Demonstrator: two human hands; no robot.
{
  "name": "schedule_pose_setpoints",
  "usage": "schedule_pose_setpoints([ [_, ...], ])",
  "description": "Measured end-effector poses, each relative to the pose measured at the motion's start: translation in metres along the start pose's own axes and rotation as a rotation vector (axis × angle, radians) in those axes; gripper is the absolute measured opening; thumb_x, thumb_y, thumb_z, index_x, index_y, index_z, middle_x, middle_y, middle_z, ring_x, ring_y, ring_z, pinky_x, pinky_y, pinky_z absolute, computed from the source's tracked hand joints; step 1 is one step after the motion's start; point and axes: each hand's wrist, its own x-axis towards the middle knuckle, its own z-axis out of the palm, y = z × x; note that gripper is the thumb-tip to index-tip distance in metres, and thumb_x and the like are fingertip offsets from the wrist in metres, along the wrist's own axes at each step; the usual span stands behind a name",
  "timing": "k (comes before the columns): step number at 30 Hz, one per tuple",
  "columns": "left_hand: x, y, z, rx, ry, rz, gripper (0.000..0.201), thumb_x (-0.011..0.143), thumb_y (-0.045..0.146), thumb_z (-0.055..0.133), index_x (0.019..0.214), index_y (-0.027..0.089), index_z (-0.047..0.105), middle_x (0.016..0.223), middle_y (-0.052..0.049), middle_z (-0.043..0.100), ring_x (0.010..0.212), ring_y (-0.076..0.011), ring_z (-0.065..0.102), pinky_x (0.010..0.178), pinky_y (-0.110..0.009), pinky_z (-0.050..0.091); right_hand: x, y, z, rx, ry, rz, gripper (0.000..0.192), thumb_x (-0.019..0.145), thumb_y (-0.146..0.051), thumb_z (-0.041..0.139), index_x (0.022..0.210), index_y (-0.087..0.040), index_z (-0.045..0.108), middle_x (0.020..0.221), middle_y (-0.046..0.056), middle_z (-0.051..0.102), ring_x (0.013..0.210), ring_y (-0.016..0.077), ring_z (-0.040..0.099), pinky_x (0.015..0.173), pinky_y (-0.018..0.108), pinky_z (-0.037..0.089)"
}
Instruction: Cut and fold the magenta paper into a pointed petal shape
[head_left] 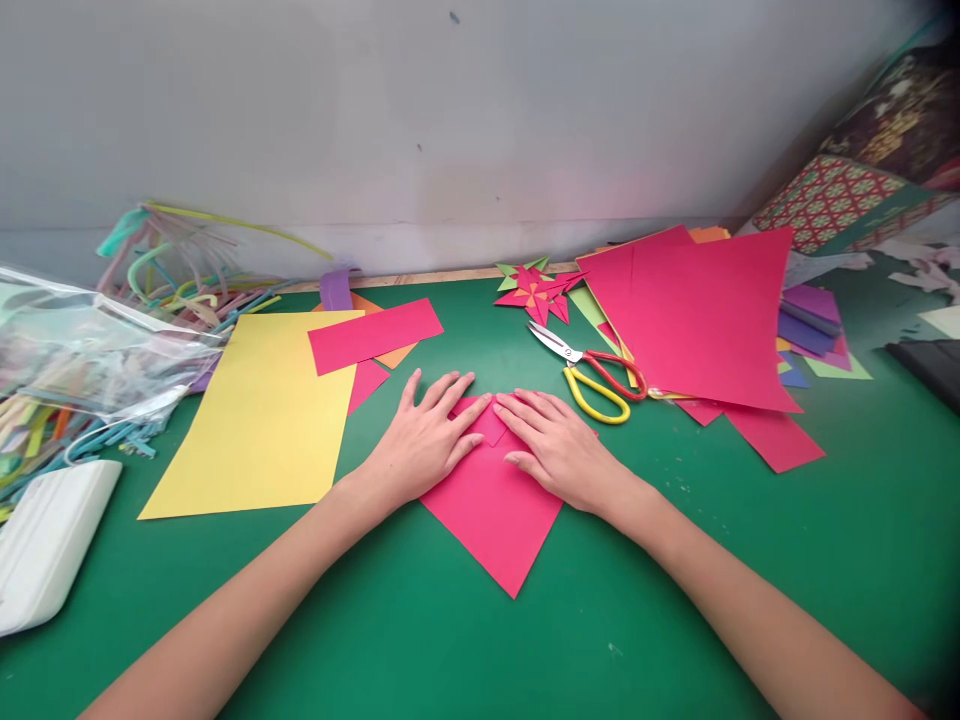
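Because the pink paper (506, 515) lies on the green table (450, 640) under the left hand (425, 440) (flat, fingers spread) and right hand (564, 448) (flat, fingers closer together), neither gripping, uneven pressure could skew its fold, and a rightward slip could bump the nearby scissors (573, 355).

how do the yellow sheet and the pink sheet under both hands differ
The yellow sheet is larger than the pink sheet. The pink sheet has its far corner folded in; the yellow sheet shows no fold. Both lie on the green table.
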Motion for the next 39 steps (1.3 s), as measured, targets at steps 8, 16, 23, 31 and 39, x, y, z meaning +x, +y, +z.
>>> schedule_pose_setpoints([
  [8, -0.019, -0.016, 0.001, -0.002, -0.032, -0.065, 0.057, 0.109, 0.05, 0.043, 0.162, 0.029, 0.046, 0.174, -0.015, 0.03, 0.16, -0.0387, 0.03, 0.127, -0.073, 0.016, -0.009, 0.008, 0.002, -0.044, 0.102, 0.15, 0.045, 0.112, -0.037, 0.044, 0.148, -0.016, 0.061, 0.153, 0.01, 0.062, 0.147, 0.0343, 0.052, 0.125, 0.059, 0.033],
  [16, -0.033, -0.026, -0.019, -0.083, 0.229, -0.134, 0.032, 0.107, 0.033, 0.053, 0.13, 0.021, 0.072, 0.158, -0.015, 0.056, 0.151, -0.035, 0.046, 0.126, -0.065, 0.029, -0.007, 0.001, 0.011, -0.077, 0.153, 0.172, 0.051, 0.111, -0.041, 0.046, 0.15, -0.01, 0.057, 0.154, 0.019, 0.06, 0.146, 0.0372, 0.052, 0.122, 0.063, 0.036],
  [23, -0.027, 0.04, -0.046, -0.3, -0.004, 0.214, 0.048, 0.103, 0.058, 0.055, 0.129, 0.019, 0.066, 0.131, -0.014, 0.07, 0.117, -0.0313, 0.065, 0.106, -0.052, 0.046, 0.0, 0.002, 0.017, -0.064, 0.126, 0.189, 0.054, 0.111, -0.04, 0.045, 0.155, -0.009, 0.05, 0.162, 0.019, 0.051, 0.149, 0.0358, 0.049, 0.121, 0.058, 0.039],
  [31, -0.031, 0.052, -0.022, -0.282, -0.126, 0.233, 0.052, 0.101, 0.061, 0.058, 0.136, 0.022, 0.061, 0.131, -0.015, 0.064, 0.113, -0.032, 0.061, 0.092, -0.049, 0.045, -0.003, 0.005, 0.004, 0.096, 0.205, 0.158, 0.045, 0.111, -0.031, 0.047, 0.153, -0.017, 0.054, 0.164, 0.014, 0.05, 0.154, 0.033, 0.043, 0.125, 0.059, 0.037],
  [39, -0.023, 0.042, -0.019, -0.427, -0.072, 0.17, 0.049, 0.106, 0.053, 0.053, 0.141, 0.019, 0.059, 0.131, -0.013, 0.067, 0.115, -0.0285, 0.063, 0.096, -0.044, 0.051, -0.022, 0.003, -0.036, 0.397, -0.092, -0.186, 0.072, 0.092, -0.054, 0.077, 0.153, -0.022, 0.054, 0.147, 0.014, 0.066, 0.134, 0.0312, 0.063, 0.11, 0.048, 0.055],
])
